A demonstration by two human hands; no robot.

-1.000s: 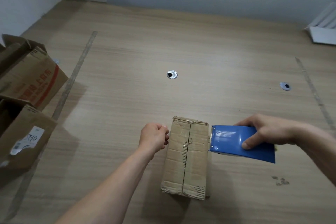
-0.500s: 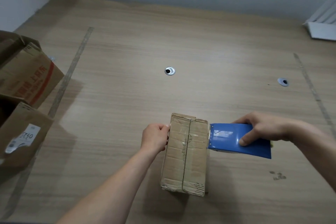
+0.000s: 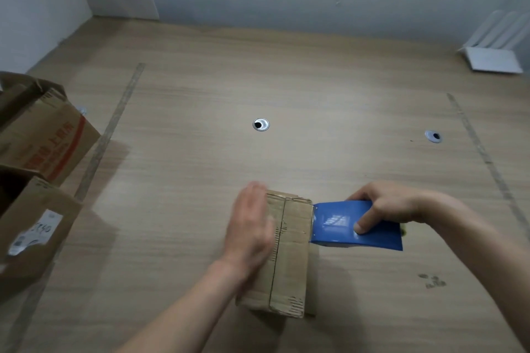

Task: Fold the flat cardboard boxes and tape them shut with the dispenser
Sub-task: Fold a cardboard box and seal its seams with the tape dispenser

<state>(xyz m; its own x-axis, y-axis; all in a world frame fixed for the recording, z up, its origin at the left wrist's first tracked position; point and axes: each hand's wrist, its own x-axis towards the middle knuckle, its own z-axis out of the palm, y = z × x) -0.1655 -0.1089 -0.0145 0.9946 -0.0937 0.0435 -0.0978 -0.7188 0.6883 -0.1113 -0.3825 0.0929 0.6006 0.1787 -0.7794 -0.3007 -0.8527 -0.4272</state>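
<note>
Left hand (image 3: 249, 226) has opened flat onto box (image 3: 289, 252); dispenser (image 3: 355, 225) unmoved.

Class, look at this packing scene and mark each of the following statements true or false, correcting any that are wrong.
1. The right hand grips the blue tape dispenser. True.
2. The dispenser's front end meets the right edge of the small cardboard box. True.
3. The left hand is curled into a fist. False: it lies flat with fingers straight on the box.
4. The box's top flaps stand wide open. False: they are folded down, meeting at a centre seam.
5. Larger cardboard boxes sit at the left. True.
</note>
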